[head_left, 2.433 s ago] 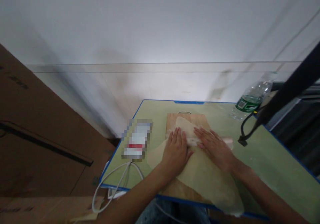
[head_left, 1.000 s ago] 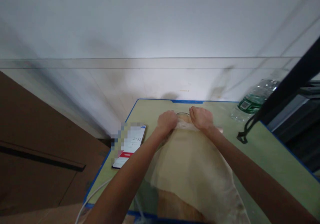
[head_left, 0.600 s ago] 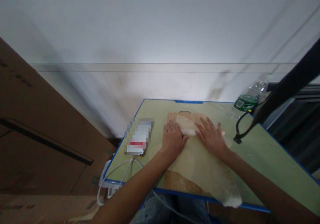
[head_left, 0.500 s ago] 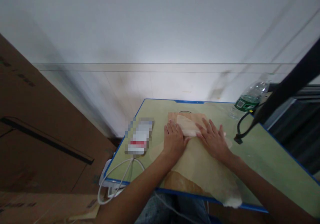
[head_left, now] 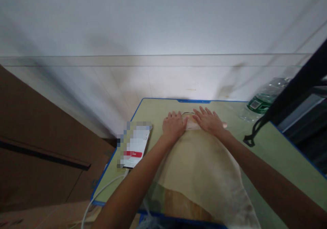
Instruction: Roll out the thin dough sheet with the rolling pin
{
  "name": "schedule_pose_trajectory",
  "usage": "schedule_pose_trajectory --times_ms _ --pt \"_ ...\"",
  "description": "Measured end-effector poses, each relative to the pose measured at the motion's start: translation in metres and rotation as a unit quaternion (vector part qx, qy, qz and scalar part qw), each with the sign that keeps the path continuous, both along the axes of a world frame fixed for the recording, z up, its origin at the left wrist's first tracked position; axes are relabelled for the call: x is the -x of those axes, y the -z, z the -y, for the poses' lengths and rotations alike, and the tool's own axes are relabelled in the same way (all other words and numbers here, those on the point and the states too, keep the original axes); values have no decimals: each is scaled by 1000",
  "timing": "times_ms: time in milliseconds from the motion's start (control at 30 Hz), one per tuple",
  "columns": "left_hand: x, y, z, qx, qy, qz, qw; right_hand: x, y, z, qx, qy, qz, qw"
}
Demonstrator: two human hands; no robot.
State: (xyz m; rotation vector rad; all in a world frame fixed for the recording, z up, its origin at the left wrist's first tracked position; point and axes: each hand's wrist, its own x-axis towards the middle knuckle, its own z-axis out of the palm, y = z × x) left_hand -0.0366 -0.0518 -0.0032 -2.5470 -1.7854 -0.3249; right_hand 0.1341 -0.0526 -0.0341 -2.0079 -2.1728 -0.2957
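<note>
A thin, pale sheet of dough (head_left: 199, 161) spreads over a wooden cutting board (head_left: 184, 203) and drapes past its near edge. The far end of the sheet is wound around a rolling pin, whose light tip (head_left: 224, 124) sticks out on the right. My left hand (head_left: 174, 125) lies palm down on the left part of the roll, its fingers bent over the far side. On the right part rests my right hand (head_left: 208, 120), fingers stretched forward and apart. Between the thumbs a short piece of the roll (head_left: 192, 123) shows; the rest is hidden under my hands.
A phone (head_left: 136, 144) with a white cable (head_left: 102, 188) lies left on the green table (head_left: 158, 110). At the back right is a clear plastic bottle (head_left: 263, 101), partly behind a black arm (head_left: 298, 76) with a hanging strap. A cardboard box (head_left: 38, 130) stands left; a white wall is behind.
Both hands have moved forward with the roll, toward the board's far edge. The loose flap of dough seen on top before no longer shows. The view has tilted and shifted slightly.
</note>
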Motion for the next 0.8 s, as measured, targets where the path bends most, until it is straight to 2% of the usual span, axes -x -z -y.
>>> schedule_pose_trajectory --times_ms 233,367,467,600,800 --pt "-5 0 -51 29 2 6 1000 -3 0 -43 43 36 -51 997" --pt "-10 -2 -74 13 -9 14 1000 -4 -5 -60 22 46 -68 996" --pt "-14 -5 -86 -2 -22 19 1000 0 -14 -64 -4 77 -77 994" --pt "-21 -11 -99 -26 -9 12 1000 6 -26 -67 -10 107 -61 992" --pt "-24 -14 -111 -49 -2 13 999 8 -33 -73 -10 128 -32 991"
